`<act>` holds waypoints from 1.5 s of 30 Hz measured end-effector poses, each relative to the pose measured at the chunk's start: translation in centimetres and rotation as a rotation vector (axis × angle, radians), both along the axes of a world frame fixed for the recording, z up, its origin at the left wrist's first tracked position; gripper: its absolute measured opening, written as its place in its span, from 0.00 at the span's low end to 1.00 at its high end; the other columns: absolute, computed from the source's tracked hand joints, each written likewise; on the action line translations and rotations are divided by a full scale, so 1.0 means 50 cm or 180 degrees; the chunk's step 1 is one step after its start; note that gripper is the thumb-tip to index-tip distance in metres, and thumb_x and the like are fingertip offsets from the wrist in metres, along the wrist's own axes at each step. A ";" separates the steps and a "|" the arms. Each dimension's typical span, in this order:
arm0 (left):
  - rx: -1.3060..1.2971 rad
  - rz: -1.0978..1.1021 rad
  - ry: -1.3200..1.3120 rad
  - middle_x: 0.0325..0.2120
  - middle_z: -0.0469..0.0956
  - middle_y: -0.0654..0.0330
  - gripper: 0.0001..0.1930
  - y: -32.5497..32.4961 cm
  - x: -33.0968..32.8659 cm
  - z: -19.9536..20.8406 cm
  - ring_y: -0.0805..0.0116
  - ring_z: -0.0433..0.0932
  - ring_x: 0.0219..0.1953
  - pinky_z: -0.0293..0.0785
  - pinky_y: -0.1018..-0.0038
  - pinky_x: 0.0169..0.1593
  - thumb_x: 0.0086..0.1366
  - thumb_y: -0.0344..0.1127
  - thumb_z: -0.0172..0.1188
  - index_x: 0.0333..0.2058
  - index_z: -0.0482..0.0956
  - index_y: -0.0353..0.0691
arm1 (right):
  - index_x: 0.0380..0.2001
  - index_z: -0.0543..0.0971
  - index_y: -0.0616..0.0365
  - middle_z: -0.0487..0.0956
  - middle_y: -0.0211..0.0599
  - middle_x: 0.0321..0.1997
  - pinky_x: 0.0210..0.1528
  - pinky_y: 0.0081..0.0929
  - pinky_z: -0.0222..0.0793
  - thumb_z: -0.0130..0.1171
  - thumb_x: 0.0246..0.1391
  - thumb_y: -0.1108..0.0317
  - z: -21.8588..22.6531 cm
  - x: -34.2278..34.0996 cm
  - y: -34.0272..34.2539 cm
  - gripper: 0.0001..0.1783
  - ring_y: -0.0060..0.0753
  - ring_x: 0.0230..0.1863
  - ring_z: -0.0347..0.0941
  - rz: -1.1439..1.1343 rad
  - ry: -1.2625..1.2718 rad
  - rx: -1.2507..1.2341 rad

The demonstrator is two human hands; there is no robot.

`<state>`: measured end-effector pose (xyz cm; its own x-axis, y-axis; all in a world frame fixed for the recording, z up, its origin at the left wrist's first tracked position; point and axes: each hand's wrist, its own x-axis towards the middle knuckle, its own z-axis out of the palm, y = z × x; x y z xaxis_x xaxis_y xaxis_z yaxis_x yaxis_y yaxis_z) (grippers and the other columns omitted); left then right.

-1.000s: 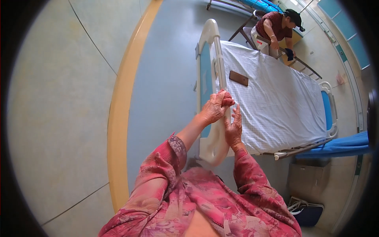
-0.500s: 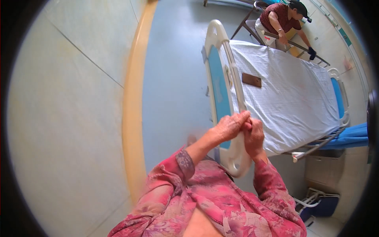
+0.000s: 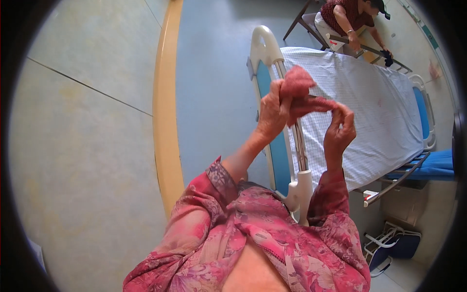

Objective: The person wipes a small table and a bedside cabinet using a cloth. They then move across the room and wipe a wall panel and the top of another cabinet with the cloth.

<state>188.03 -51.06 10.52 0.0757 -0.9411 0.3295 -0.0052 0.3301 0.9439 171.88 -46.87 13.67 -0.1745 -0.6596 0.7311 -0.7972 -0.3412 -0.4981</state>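
A dusty-red cloth is stretched between my two hands above the rail at the end of a bed. My left hand grips its bunched end, and a loose part stands up over the fingers. My right hand pinches the other end, over the white checked sheet. Below the cloth runs the bed's end board, white-framed with a blue panel and a metal rail. The cloth covers part of that rail.
At the bed's far side a person in a dark cap leans over a side rail, a dark cloth or glove at one hand. A chair is beside them. A folded chair lies at lower right; a wall stands left.
My hands have risen off the end board and moved apart, the right one further rightward. The red cloth now shows between them. The brown flat rectangle on the sheet is mostly hidden behind it.
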 end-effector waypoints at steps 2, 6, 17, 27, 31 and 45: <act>0.0327 -0.0090 0.0547 0.34 0.78 0.47 0.12 -0.078 -0.021 -0.014 0.53 0.79 0.37 0.74 0.64 0.39 0.65 0.35 0.53 0.45 0.66 0.40 | 0.39 0.76 0.56 0.80 0.38 0.37 0.39 0.28 0.73 0.52 0.58 0.74 0.002 0.008 -0.053 0.06 0.39 0.37 0.77 -0.0057 -0.0413 -0.0016; 0.1235 -0.0086 0.1250 0.36 0.77 0.54 0.14 -0.215 -0.002 -0.151 0.64 0.78 0.37 0.75 0.67 0.39 0.64 0.35 0.54 0.46 0.66 0.38 | 0.54 0.71 0.57 0.70 0.48 0.53 0.58 0.38 0.61 0.48 0.56 0.76 -0.062 0.095 -0.138 0.21 0.46 0.55 0.66 -0.0236 0.0618 0.0295; 0.2517 -0.2393 0.1572 0.44 0.74 0.59 0.25 -0.342 0.101 -0.149 0.68 0.73 0.43 0.71 0.71 0.46 0.67 0.54 0.45 0.51 0.68 0.40 | 0.63 0.56 0.49 0.57 0.59 0.61 0.55 0.48 0.63 0.55 0.55 0.55 -0.171 0.186 -0.366 0.36 0.63 0.57 0.60 -0.0392 0.0724 0.2118; 0.3685 -0.1473 0.0139 0.24 0.74 0.62 0.14 -0.263 0.468 -0.482 0.76 0.70 0.23 0.68 0.79 0.26 0.64 0.43 0.52 0.41 0.74 0.40 | 0.58 0.66 0.40 0.66 0.49 0.50 0.47 0.49 0.68 0.61 0.48 0.56 -0.144 0.269 -0.580 0.32 0.61 0.46 0.67 -0.0556 0.0960 0.2306; 0.3799 -0.0765 -0.0203 0.24 0.75 0.62 0.11 -0.180 0.707 -0.620 0.76 0.71 0.20 0.67 0.79 0.22 0.63 0.38 0.51 0.40 0.75 0.41 | 0.50 0.73 0.36 0.70 0.46 0.46 0.43 0.48 0.73 0.60 0.47 0.62 -0.169 0.286 -0.691 0.23 0.59 0.44 0.69 -0.0594 0.1729 0.2133; 0.4269 0.0454 -0.0829 0.27 0.77 0.60 0.12 -0.042 0.882 -0.649 0.73 0.76 0.24 0.73 0.76 0.27 0.62 0.35 0.50 0.41 0.76 0.37 | 0.39 0.79 0.53 0.80 0.45 0.40 0.47 0.32 0.70 0.57 0.34 0.68 -0.224 0.353 -1.021 0.22 0.44 0.46 0.75 0.0232 0.2411 0.4863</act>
<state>232.12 -53.15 -21.93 0.2745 -0.5359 -0.7984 -0.1863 -0.8442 0.5025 189.54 -97.93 2.46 -0.0516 -0.7768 -0.6277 -0.9973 0.0077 0.0724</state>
